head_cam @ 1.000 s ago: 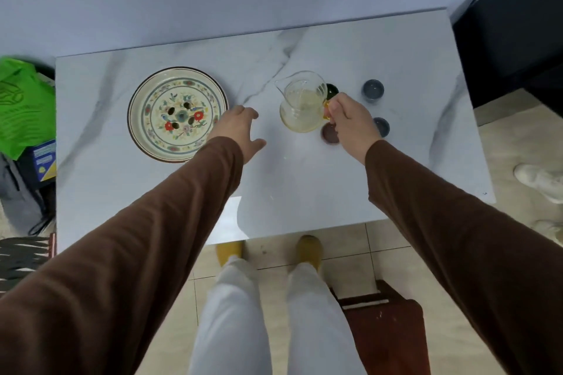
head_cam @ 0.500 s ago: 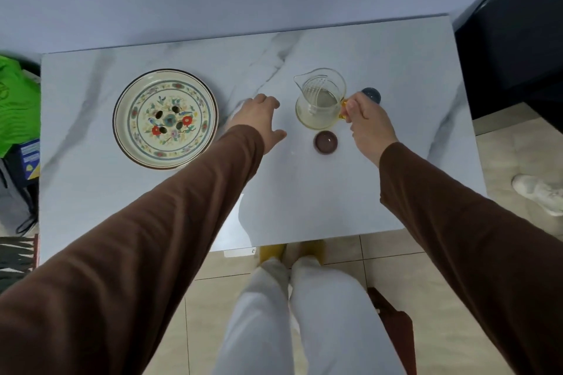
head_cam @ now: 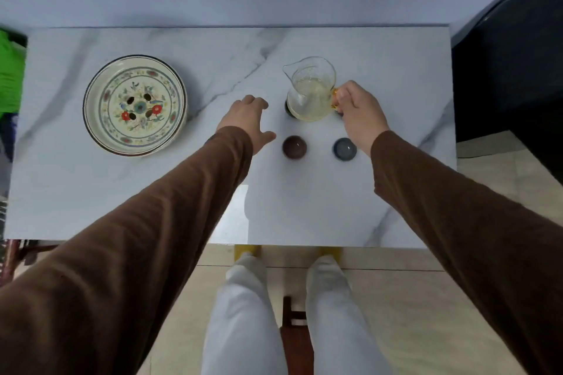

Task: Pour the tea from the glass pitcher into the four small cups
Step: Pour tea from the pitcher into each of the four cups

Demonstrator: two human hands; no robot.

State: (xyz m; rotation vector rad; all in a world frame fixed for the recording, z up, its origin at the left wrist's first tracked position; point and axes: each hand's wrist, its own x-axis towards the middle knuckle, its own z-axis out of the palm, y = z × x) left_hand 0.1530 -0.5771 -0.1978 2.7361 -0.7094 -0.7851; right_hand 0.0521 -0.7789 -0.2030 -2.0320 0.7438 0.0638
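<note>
A glass pitcher [head_cam: 310, 88] with pale yellow tea is held upright over the white marble table [head_cam: 91, 192]. My right hand [head_cam: 361, 113] grips its amber handle. A dark cup [head_cam: 287, 106] shows only as a sliver behind the pitcher's left base. In front of it stand a maroon cup [head_cam: 294, 147] and a grey-blue cup [head_cam: 344, 148]. A fourth cup is hidden. My left hand [head_cam: 248, 119] rests flat on the table, fingers apart, just left of the maroon cup.
A floral patterned plate [head_cam: 135, 105] lies on the left of the table. A green bag [head_cam: 10, 76] sits beyond the left edge, and dark furniture [head_cam: 511, 70] stands to the right. A brown stool [head_cam: 297, 338] is between my legs.
The view has shifted, so the grey-blue cup shows in front of my right hand. The pitcher stays upright in my right hand. My left hand remains flat on the table.
</note>
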